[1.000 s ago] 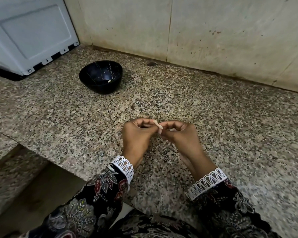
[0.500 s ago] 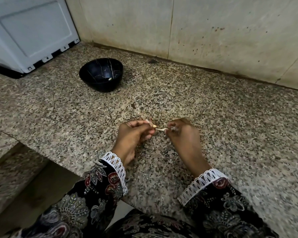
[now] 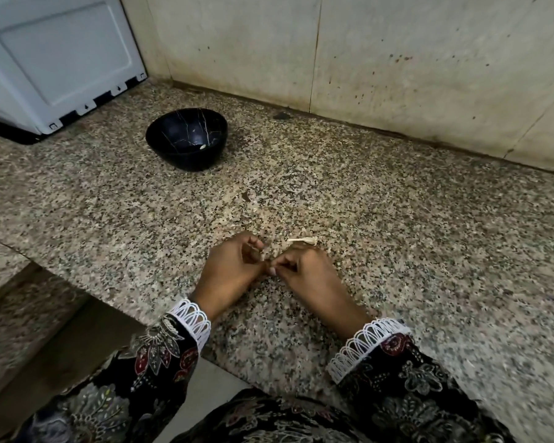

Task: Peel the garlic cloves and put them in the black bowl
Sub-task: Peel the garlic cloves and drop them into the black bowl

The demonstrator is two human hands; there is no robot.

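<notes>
Speckled granite point(image 3: 397, 251) carries everything here, a grey-and-tan counter that runs from your lap to the stained wall point(image 3: 397, 59) at the far side. Your left hand point(image 3: 229, 266) and right hand point(image 3: 307, 273) meet at the near middle of the counter, fingers curled, fingertips touching each other over something small. You appear to pinch a garlic clove between them, but it is hidden by the fingers, so you cannot tell from this view exactly what each hand holds or which hand has it. Just beyond your right hand, touching or almost touching its knuckles, a pale strip of garlic skin point(image 3: 303, 240) lies on the stone. The black bowl point(image 3: 186, 139) stands well apart from your hands, far and to the left, upright, with thin pale veins across its inside. One small pale piece point(image 3: 202, 147), likely a peeled clove, lies at the bottom of it towards the right. Farther left, a white appliance point(image 3: 55, 59) sits at the far left corner, near the bowl but not touching it. Your dark floral sleeves point(image 3: 160, 356) end in white lace cuffs at both wrists.
</notes>
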